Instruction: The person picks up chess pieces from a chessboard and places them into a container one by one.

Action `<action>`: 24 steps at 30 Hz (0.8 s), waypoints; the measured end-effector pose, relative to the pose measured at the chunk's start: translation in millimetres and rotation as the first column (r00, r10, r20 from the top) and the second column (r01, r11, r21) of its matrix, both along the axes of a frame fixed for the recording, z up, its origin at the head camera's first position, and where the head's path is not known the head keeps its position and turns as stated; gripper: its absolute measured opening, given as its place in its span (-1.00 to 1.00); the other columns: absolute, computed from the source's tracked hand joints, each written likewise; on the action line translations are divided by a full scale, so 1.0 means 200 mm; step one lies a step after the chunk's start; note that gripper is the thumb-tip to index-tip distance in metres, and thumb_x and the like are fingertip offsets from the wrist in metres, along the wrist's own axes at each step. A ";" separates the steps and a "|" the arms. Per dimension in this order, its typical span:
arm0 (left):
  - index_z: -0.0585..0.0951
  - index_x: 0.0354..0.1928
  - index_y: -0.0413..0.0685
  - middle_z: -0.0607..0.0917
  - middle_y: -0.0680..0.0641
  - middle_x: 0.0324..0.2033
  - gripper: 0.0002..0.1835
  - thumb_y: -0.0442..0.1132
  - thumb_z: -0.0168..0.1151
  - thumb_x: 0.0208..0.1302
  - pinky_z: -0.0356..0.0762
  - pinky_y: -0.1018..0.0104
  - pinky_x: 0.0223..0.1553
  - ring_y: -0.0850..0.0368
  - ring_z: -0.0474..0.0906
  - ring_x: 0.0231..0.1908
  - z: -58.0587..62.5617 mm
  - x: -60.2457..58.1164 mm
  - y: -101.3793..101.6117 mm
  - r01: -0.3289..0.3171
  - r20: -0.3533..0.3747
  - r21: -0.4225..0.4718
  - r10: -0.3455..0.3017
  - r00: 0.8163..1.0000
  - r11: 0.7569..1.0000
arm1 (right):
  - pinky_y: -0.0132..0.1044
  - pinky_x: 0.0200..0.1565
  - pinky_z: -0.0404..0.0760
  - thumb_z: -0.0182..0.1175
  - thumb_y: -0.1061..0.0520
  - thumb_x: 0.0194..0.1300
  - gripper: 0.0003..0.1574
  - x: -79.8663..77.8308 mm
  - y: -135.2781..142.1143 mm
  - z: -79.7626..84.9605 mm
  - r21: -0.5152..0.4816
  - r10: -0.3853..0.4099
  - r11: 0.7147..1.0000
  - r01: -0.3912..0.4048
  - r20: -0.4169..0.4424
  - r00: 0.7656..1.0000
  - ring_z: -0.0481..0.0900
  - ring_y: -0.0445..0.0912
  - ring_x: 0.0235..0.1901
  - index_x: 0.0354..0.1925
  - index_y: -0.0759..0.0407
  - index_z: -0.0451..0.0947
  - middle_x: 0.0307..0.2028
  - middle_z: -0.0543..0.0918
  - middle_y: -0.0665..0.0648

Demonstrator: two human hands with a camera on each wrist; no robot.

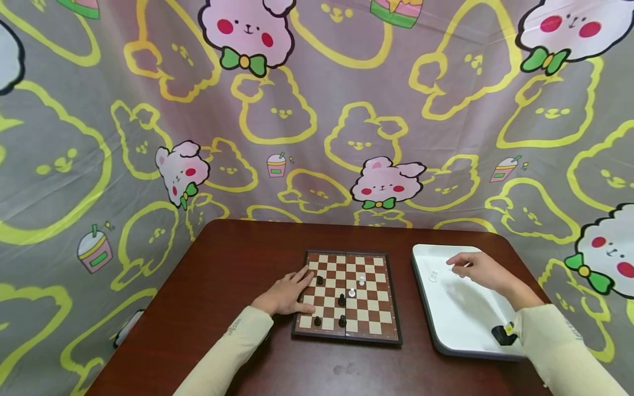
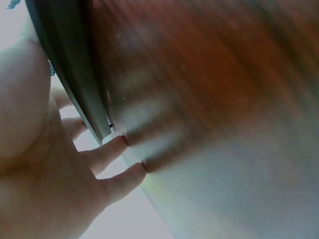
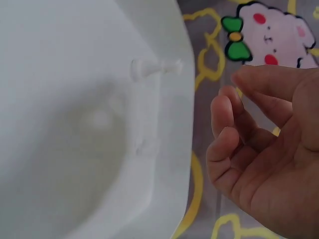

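My left hand (image 1: 284, 294) rests at the left edge of a brown-and-cream chessboard (image 1: 371, 334), fingers spread. In the left wrist view, fingertips (image 2: 134, 174) touch the tabletop beside the board's dark rim (image 2: 75, 74). Several black chess pieces (image 1: 342, 300) and two white ones, a nearer white piece (image 1: 352, 292) and a farther white piece (image 1: 362, 280), stand on the board. Over the white tray (image 1: 465, 319) hovers my right hand (image 1: 480, 270), fingers loosely bent, nothing visible between them. A white chess piece (image 3: 154, 68) lies against the tray wall; a fainter white piece (image 3: 145, 144) is near it.
The dark red-brown table (image 1: 238, 253) carries the board and, to its right, the tray. A black object (image 1: 504, 333) with a yellow mark shows beside the right cuff. Patterned cloth (image 1: 317, 110) hangs behind and along both sides.
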State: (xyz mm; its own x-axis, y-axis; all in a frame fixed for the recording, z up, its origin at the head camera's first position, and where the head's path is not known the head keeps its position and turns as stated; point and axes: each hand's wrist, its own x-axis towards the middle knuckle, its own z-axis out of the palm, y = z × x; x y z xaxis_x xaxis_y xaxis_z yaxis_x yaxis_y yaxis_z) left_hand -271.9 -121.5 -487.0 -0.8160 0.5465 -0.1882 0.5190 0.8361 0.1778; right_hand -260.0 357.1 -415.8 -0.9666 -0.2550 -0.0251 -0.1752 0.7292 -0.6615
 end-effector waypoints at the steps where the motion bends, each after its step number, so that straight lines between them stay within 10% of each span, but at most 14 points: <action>1: -0.10 0.37 0.12 -0.20 -0.02 0.34 0.00 0.45 -0.11 -0.06 0.10 -0.12 0.07 -0.16 -0.07 0.24 0.00 0.00 0.00 -0.001 0.001 0.002 0.001 1.000 1.000 | -0.20 -0.39 0.44 0.11 0.18 0.20 -0.71 0.00 -0.02 0.00 -0.009 0.005 1.000 -0.005 -0.014 1.000 0.48 -0.04 -0.40 -0.13 0.31 0.52 -0.35 0.56 0.21; 24: -0.12 0.37 0.14 -0.23 -0.01 0.34 0.04 0.50 -0.17 -0.11 0.09 -0.12 0.07 -0.15 -0.09 0.25 -0.01 -0.01 -0.01 -0.002 0.005 0.003 0.002 1.000 1.000 | -0.21 -0.30 0.46 0.15 0.04 0.18 -0.74 -0.04 -0.59 0.01 -0.110 0.101 0.989 -0.096 0.041 0.994 0.46 -0.04 -0.32 -0.16 0.10 0.54 -0.29 0.54 0.07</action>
State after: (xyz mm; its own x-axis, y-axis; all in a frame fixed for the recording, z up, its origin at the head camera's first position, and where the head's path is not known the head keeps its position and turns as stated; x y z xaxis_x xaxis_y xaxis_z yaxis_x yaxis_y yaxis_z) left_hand -273.1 -123.0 -489.3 -0.8161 0.5457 -0.1903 0.5166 0.8364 0.1831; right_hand -268.3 239.9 -414.3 -0.9352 -0.3522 -0.0370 -0.2095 0.6344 -0.7441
